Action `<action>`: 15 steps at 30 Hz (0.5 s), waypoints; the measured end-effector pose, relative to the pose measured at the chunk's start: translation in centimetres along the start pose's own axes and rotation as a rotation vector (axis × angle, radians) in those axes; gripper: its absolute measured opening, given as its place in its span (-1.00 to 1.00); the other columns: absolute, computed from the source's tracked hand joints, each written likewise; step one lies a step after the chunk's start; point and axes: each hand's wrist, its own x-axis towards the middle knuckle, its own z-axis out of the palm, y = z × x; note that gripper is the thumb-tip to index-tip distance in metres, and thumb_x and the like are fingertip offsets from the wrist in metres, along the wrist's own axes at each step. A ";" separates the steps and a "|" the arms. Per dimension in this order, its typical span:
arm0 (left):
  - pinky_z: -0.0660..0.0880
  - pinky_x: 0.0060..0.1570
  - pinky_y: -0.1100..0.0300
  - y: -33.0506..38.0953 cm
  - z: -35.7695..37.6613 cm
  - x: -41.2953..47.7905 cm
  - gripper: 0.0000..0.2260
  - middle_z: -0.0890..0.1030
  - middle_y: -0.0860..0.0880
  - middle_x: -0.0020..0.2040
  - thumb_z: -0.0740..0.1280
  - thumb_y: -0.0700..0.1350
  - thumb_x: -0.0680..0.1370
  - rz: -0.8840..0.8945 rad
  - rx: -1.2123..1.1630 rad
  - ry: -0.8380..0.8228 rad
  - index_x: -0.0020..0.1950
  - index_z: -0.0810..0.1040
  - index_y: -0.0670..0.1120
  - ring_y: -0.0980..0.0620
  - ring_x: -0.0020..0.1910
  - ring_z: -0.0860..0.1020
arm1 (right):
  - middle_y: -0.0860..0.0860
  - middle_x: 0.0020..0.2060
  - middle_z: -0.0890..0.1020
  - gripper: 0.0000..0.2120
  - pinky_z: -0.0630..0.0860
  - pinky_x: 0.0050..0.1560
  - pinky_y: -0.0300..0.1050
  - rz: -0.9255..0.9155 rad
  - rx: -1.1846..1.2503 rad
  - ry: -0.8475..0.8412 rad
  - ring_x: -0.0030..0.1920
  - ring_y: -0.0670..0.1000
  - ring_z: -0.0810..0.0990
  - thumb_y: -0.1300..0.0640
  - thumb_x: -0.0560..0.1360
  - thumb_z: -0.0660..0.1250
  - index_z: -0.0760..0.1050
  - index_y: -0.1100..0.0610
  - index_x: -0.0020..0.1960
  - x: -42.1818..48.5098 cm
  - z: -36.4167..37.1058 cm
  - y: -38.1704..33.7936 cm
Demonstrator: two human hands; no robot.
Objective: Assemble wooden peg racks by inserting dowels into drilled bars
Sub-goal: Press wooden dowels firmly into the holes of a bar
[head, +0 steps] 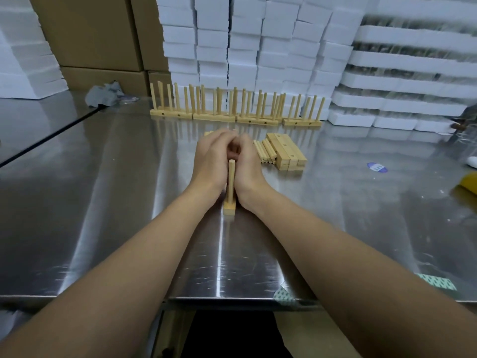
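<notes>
- Writing: a blue oval sticker (pixel 377 167) lies on the steel worktop (pixel 129 189) to the right; its print is too small to read.
- Hands: the left hand (pixel 210 161) and right hand (pixel 249 165) press close together at the worktop's middle, fingers curled and meeting at the far end. What they grip there is hidden, so I cannot tell their hold.
- Task piece: a wooden bar (pixel 229 210) lies between the wrists, pointing away from the camera. Only its near end shows, with 1 dowel (pixel 231 180) upright in it.
- Just beyond the hands, to the right: loose dowels (pixel 264 152) beside stacked bars (pixel 287 153) with drilled holes.
- Further back: a row of finished racks (pixel 233 109), pegs upright.
- Behind them: white foam blocks (pixel 247 34) stacked high, and cardboard boxes (pixel 90 32) to the left.
- A grey cloth (pixel 105 95) sits at far left.
- A yellow object (pixel 469 183) is cut off by the right edge.
</notes>
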 end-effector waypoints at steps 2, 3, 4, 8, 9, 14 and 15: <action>0.51 -0.32 0.30 0.0 0.0 0.3 -0.81 0.58 0.15 -0.38 0.25 -0.10 0.60 -0.012 -0.042 0.003 -0.20 0.56 -0.02 0.22 -0.39 0.54 | -0.11 -0.34 0.61 -0.68 0.49 -0.16 -0.18 0.043 -0.014 0.024 -0.27 -0.19 0.59 -0.04 0.55 0.14 0.55 0.07 -0.22 0.6 -0.5 0.2; 0.51 -0.31 0.26 0.0 0.0 0.4 -0.80 0.58 0.11 -0.36 0.25 -0.12 0.62 -0.020 -0.052 -0.008 -0.19 0.56 -0.04 0.17 -0.37 0.53 | -0.16 -0.38 0.61 -0.69 0.50 -0.22 -0.26 0.037 -0.023 0.002 -0.31 -0.25 0.59 0.03 0.63 0.12 0.52 0.10 -0.19 0.7 -0.8 0.2; 0.50 -0.30 0.24 0.0 0.1 0.4 -0.79 0.57 0.07 -0.33 0.23 -0.14 0.64 -0.019 -0.047 -0.017 -0.17 0.56 -0.05 0.15 -0.36 0.53 | -0.19 -0.43 0.60 -0.68 0.49 -0.28 -0.34 0.026 -0.035 -0.016 -0.36 -0.30 0.58 0.12 0.68 0.09 0.50 0.11 -0.18 0.5 -1.0 -0.2; 0.46 -0.37 0.32 0.0 0.6 0.7 -0.79 0.54 0.14 -0.36 0.19 -0.15 0.64 -0.013 -0.039 -0.008 -0.16 0.53 -0.01 0.22 -0.41 0.49 | -0.23 -0.54 0.51 -0.59 0.41 -0.41 -0.42 -0.017 -0.086 -0.030 -0.46 -0.32 0.49 0.29 0.71 0.04 0.39 0.10 -0.29 0.6 -1.2 -1.1; 0.46 -0.37 0.33 0.1 0.6 0.7 -0.78 0.53 0.15 -0.38 0.19 -0.16 0.65 -0.027 -0.028 -0.012 -0.16 0.52 -0.02 0.23 -0.42 0.49 | -0.23 -0.54 0.51 -0.59 0.41 -0.40 -0.42 -0.024 -0.106 -0.023 -0.46 -0.32 0.49 0.29 0.71 0.04 0.39 0.10 -0.29 0.5 -0.9 -1.2; 0.60 -0.03 0.02 3.4 -1.0 2.2 -0.62 0.67 -0.23 -0.22 0.19 -0.18 0.71 0.132 0.118 -0.206 -0.17 0.62 -0.37 -0.11 -0.15 0.69 | -0.13 -0.46 0.56 -0.62 0.51 -0.27 -0.20 -0.099 -0.066 -0.066 -0.36 -0.16 0.57 0.11 0.58 0.16 0.56 0.00 -0.36 1.2 0.2 -0.1; 0.61 0.07 -0.05 4.8 -1.0 2.7 -0.58 0.71 -0.26 -0.16 0.19 -0.12 0.72 0.176 0.138 -0.308 -0.14 0.65 -0.37 -0.18 -0.07 0.72 | -0.13 -0.52 0.50 -0.63 0.46 -0.35 -0.25 -0.103 -0.072 -0.090 -0.45 -0.17 0.50 0.12 0.54 0.19 0.50 -0.01 -0.43 1.1 0.1 -0.3</action>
